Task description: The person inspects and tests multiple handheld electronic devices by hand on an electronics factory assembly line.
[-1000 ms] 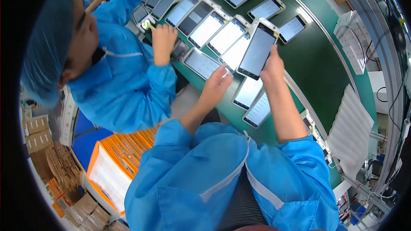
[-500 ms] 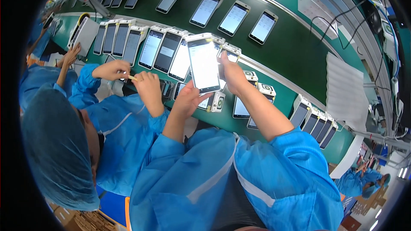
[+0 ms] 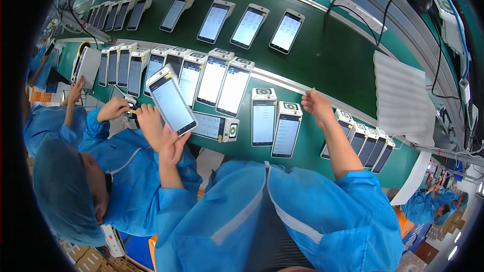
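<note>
My left hand [image 3: 173,146] grips the lower end of a white handheld terminal [image 3: 174,102], held tilted with its lit screen up, over the near row at left. My right hand [image 3: 317,105] is apart from it, holding nothing, its fingers loosely curled but not closed. It hovers at the far edge of the green bench, right of two upright-facing terminals [image 3: 286,136] with lit screens. Beside my left hand, another terminal [image 3: 209,126] lies sideways on the bench. Two bright-screened terminals [image 3: 233,90] lie just beyond it.
A co-worker [image 3: 136,171] in blue sits close on my left, hands [image 3: 148,123] near my left hand. Several terminals lie on the dark green belt [image 3: 333,45] beyond a pale rail. More terminals [image 3: 369,146] stand grouped at right, by a white foam sheet [image 3: 402,95].
My right hand has let go of the terminal and moved right. My left hand has carried it left and lower, tilting it. The whole view has shifted somewhat.
</note>
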`<state>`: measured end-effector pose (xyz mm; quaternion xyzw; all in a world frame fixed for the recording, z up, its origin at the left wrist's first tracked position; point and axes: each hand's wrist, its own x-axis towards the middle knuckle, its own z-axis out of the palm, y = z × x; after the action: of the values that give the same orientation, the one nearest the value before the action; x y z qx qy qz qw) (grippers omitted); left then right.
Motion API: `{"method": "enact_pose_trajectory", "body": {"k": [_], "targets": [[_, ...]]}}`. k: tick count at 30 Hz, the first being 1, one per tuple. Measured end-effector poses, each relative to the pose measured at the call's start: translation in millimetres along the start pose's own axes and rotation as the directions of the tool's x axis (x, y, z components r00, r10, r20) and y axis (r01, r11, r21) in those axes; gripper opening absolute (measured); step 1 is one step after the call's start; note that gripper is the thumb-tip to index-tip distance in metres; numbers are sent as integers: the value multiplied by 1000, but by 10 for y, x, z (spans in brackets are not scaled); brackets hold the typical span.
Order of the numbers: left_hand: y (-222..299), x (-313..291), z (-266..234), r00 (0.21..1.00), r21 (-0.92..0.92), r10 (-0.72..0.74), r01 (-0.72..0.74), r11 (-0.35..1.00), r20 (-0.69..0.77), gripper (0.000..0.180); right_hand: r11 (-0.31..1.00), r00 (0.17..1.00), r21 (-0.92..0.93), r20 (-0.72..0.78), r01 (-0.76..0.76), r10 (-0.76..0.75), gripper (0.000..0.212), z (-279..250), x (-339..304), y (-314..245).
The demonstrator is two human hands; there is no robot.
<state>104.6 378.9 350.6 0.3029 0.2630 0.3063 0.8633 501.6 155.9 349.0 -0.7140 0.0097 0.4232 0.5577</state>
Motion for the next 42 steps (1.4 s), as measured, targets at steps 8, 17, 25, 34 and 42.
{"method": "enact_pose_trajectory", "body": {"k": [8, 17, 25, 34, 42], "targets": [[-200, -198, -261, 995, -36, 59, -61, 997, -77, 53, 997, 997, 53, -43, 59, -57, 28, -79, 485, -126], [-147, -81, -490, 999, -117, -6, 11, 993, 46, 51, 961, 986, 222, -47, 168, -161, 30, 162, -744, 250], [67, 19, -478, 983, -97, -25, 43, 994, 179, 50, 953, 898, 238, -434, 186, -67, 34, -738, -1730, 920], [114, 93, -552, 980, 12, -77, 77, 997, 185, 49, 905, 853, 418, -496, 73, 160, 32, -655, -2289, 1636], [-291, 51, -124, 970, 30, -56, 51, 998, 237, 47, 949, 876, 266, -481, 168, -20, 36, -1109, -2060, 1353]]}}
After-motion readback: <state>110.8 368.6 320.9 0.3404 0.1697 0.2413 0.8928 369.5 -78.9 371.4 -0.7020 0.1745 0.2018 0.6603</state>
